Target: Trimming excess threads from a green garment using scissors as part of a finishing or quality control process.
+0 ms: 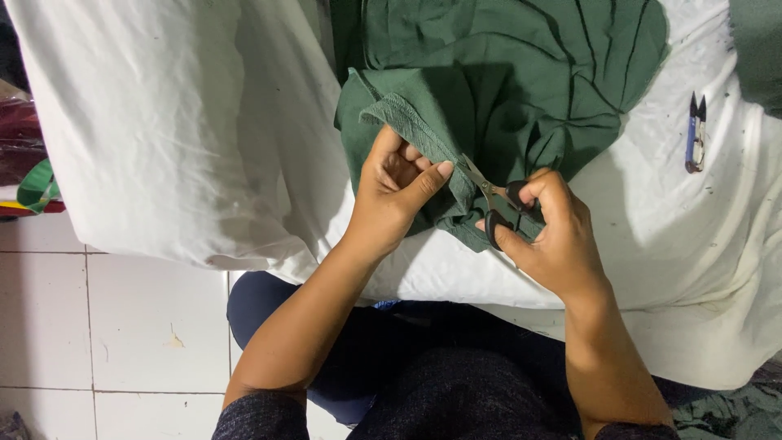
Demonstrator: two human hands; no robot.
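Note:
A dark green garment [505, 73] lies on a white cloth-covered surface [163, 122]. My left hand [399, 183] pinches a stitched seam edge of the green fabric between thumb and fingers. My right hand [550, 232] holds small scissors [493, 200] with black handles, thumb and a finger through the loops. The scissor blades point up-left at the seam, right beside my left thumb.
A small blue thread snipper [695, 134] lies on the white cloth at the right. Another green fabric piece [757, 49] sits at the top right corner. White floor tiles [122, 334] show at the lower left, with red and green items [24, 163] at the left edge.

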